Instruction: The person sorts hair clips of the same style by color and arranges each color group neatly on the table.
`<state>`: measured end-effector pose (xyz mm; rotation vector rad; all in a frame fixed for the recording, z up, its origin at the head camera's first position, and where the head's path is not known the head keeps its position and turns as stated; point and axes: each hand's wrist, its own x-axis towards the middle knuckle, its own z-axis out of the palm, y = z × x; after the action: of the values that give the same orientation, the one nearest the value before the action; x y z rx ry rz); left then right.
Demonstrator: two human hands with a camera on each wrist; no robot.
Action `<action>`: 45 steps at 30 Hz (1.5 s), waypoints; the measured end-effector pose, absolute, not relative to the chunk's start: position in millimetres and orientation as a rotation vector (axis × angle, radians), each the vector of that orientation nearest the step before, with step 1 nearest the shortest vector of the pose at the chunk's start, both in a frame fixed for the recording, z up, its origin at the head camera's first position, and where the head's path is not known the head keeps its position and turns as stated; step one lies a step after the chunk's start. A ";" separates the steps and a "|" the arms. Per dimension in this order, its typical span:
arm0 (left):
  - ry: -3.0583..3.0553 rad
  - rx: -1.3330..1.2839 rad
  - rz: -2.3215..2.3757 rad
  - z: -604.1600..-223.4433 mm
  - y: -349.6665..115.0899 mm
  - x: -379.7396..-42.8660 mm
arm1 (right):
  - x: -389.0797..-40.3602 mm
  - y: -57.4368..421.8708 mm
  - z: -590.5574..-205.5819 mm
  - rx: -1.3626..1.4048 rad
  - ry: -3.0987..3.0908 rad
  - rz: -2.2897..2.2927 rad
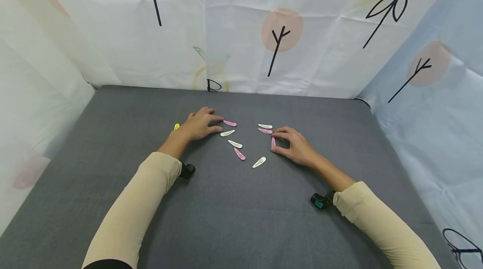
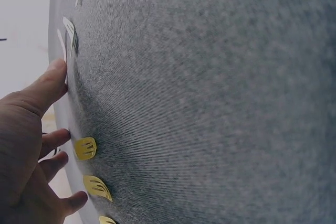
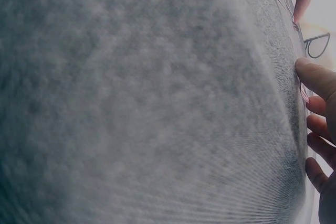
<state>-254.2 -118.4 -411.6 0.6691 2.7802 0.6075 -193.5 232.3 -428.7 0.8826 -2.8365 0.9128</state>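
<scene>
My right hand (image 1: pixel 297 147) holds a pink snap hair clip (image 1: pixel 273 142) on the grey table, its thumb and index finger at the clip's two ends. Just beyond that hand lie a white clip (image 1: pixel 265 126) and another pink clip (image 1: pixel 265 131). With fingers spread, my left hand (image 1: pixel 201 124) rests on the left; its index fingertip is at the end of a pink clip (image 1: pixel 229 123). Its thumb tip is close to a white clip (image 1: pixel 227 133). Beneath the left hand, yellow clips (image 2: pixel 85 148) show in the left wrist view.
Between the hands and nearer me lie a white clip (image 1: pixel 235 144), a pink clip (image 1: pixel 239 154) and another white clip (image 1: pixel 259 162). A yellow clip (image 1: pixel 176 126) shows beside the left wrist. Printed cloth (image 1: pixel 234 30) hangs behind the grey table (image 1: pixel 234 218).
</scene>
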 end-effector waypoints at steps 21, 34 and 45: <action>2.801 0.832 0.742 -415.2 -112.1 -248.5 | -194.5 232.5 -428.6 0.874 -2.842 0.921; 2.811 0.786 0.755 -417.1 -101.7 -257.8 | -194.4 233.9 -429.2 0.865 -2.847 0.922; 2.738 0.821 0.572 -409.1 -98.0 -266.7 | -194.7 233.0 -429.9 0.872 -2.833 0.920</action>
<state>-266.7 -98.0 -409.1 0.8207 2.7385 0.5716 -194.7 233.0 -429.9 0.8715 -2.8327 0.9197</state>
